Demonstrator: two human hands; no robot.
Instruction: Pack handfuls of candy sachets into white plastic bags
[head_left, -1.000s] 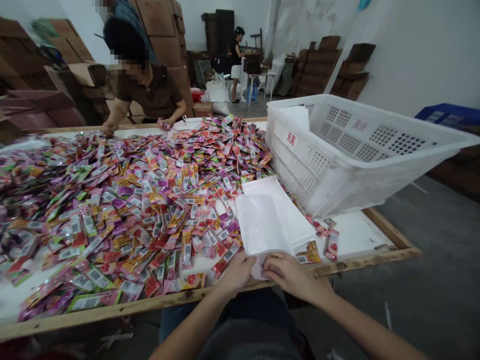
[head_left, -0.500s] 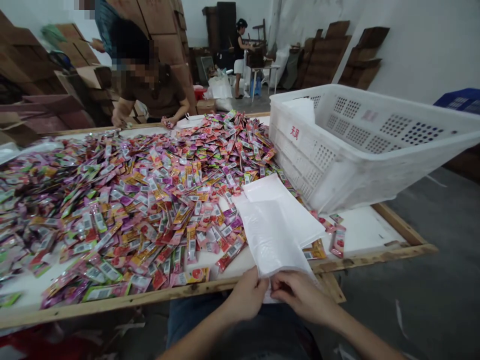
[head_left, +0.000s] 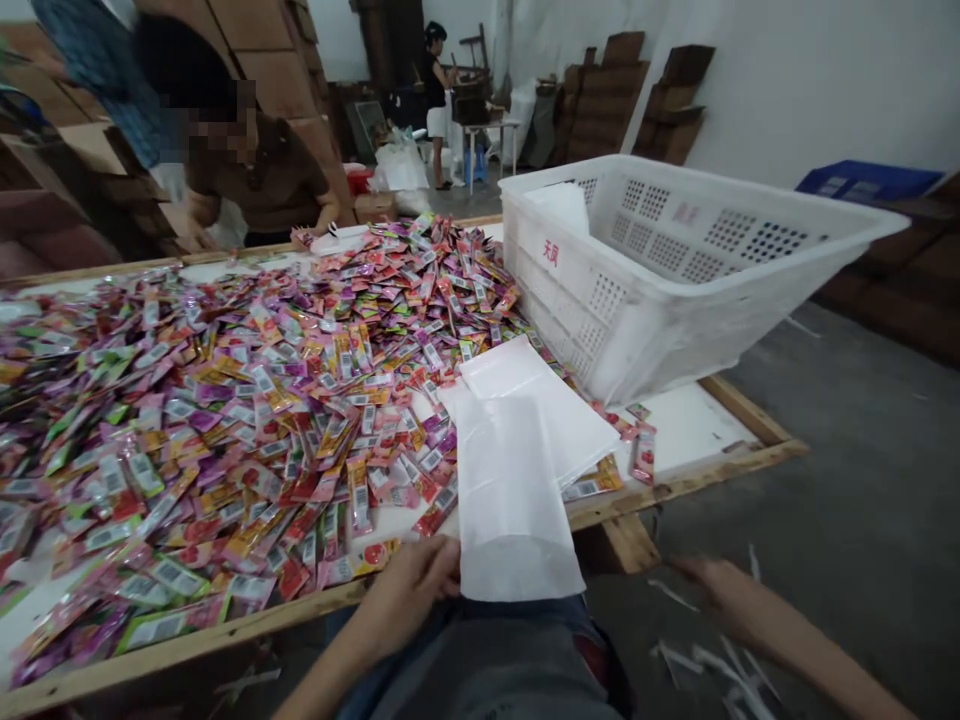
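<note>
A translucent white bag (head_left: pixel 514 500) hangs over the table's front edge with its lower end above my lap. My left hand (head_left: pixel 420 580) is closed on its left edge, fingertips partly hidden. Out to the right, away from the bag, my right hand (head_left: pixel 716 585) is blurred over the floor, and its fingers are hard to make out. Under the bag's far part lie flat white bags (head_left: pixel 559 415). Colourful small packets (head_left: pixel 285 400) are heaped across the table to the left.
A white perforated crate (head_left: pixel 622 340) stands at the table's right end. The wooden table edge (head_left: pixel 247 635) runs along the front. Across the table a person (head_left: pixel 262 190) leans over the packets. White strips (head_left: pixel 720 670) lie on the floor at right.
My right hand has let go of the bag and moved right. The bag's near end now hangs flatter beside my left hand. The whole view has shifted to the right.
</note>
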